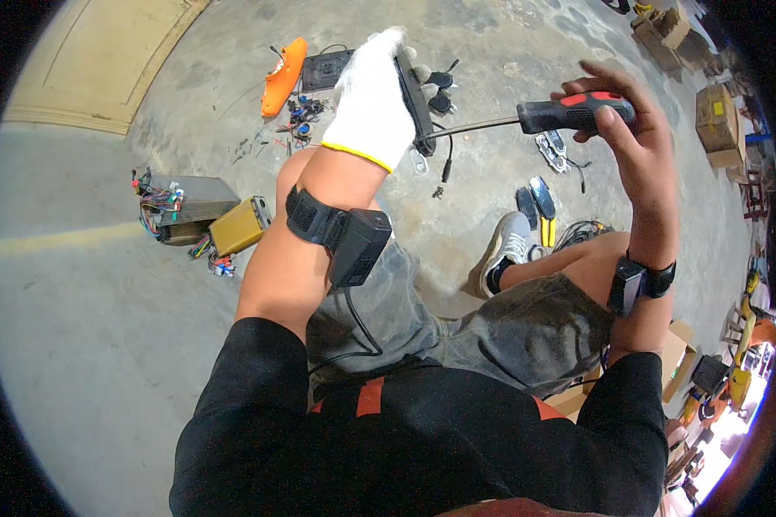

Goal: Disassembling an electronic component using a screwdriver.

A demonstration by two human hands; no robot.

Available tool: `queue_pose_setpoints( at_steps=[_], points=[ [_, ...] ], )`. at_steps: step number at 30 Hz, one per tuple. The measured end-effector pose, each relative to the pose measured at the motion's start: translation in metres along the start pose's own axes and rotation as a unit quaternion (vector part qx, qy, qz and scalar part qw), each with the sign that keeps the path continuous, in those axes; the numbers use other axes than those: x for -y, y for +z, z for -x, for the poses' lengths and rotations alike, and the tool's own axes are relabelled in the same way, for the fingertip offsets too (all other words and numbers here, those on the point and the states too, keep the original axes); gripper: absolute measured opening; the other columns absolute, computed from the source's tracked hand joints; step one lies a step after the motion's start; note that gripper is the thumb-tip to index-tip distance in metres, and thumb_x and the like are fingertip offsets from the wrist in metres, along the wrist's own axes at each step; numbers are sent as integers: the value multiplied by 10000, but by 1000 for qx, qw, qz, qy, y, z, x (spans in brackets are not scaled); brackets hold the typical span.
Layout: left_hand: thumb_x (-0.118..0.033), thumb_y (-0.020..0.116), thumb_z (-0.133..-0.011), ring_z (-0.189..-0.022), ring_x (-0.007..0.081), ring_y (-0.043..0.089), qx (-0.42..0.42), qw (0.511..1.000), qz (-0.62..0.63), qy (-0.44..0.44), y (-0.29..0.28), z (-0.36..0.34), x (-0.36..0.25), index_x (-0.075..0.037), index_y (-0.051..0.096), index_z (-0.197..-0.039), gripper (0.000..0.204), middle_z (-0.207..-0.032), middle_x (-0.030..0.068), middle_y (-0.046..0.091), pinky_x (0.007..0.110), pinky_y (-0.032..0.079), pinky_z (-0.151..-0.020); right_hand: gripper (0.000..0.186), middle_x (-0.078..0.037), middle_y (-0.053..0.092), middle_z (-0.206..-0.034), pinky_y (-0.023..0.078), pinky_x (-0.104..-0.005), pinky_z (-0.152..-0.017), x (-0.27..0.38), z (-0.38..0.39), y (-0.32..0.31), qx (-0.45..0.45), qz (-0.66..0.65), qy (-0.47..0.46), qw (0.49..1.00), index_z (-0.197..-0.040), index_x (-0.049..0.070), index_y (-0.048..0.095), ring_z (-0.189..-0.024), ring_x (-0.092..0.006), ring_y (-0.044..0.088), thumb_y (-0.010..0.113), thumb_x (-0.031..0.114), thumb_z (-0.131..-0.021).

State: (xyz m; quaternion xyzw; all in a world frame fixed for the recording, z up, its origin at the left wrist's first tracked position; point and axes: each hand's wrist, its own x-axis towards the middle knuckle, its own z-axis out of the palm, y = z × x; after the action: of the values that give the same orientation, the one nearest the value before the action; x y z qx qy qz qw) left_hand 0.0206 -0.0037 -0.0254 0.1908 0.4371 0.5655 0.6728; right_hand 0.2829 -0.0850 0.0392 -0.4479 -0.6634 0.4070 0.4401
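Note:
My left hand (375,90), in a white glove with a yellow cuff, holds a long black part (419,116); its fingers are mostly behind the glove's back and the part. My bare right hand (629,121) grips the black and red handle of a screwdriver (552,117), some fingers raised above it. The shaft runs leftward to the black part's lower end, where the tip meets it or lies over it. Beyond my left hand are a black flat panel (319,71), small black pieces (440,103) and a cable with a plug.
An orange shell (282,79), loose small parts (302,116) and metal pieces (552,152) lie on the concrete floor (181,95). Two power-supply boxes (237,226) with wires sit left. Yellow-handled pliers (547,226) lie near my shoe (506,250). Cardboard boxes (716,125) and clutter line the right edge.

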Motion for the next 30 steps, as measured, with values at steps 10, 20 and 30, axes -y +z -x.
queue_pose_setpoints(
  at_steps=[10, 20, 30],
  points=[
    [-202, 604, -897, -639, 241, 626, -14, 1000, 19, -17, -1, 2, -5, -78, 599, -898, 124, -756, 73, 619, 432, 578, -615, 541, -194, 557, -1287, 510, -381, -926, -4, -3, 14, -15, -54, -66, 996, -1413, 3, 380, -1155, -308, 601, 595, 177, -948],
    [-207, 614, -887, -617, 247, 624, 2, 999, 26, -31, -2, -4, -1, -74, 597, -854, 138, -703, 84, 609, 434, 579, -614, 367, -183, 555, -1280, 472, -470, -1012, -13, -1, 3, 48, -115, -141, 982, -1216, 11, 487, -1200, -361, 575, 641, 7, -882],
    [-213, 606, -901, -625, 230, 630, 21, 999, 25, -32, -5, 0, -2, -74, 596, -867, 143, -712, 78, 617, 401, 580, -593, 296, -102, 684, -883, 537, -284, -655, 2, -1, 11, -59, 70, 33, 995, -1087, 10, 566, -740, -160, 669, 678, 232, -926]
  ],
)
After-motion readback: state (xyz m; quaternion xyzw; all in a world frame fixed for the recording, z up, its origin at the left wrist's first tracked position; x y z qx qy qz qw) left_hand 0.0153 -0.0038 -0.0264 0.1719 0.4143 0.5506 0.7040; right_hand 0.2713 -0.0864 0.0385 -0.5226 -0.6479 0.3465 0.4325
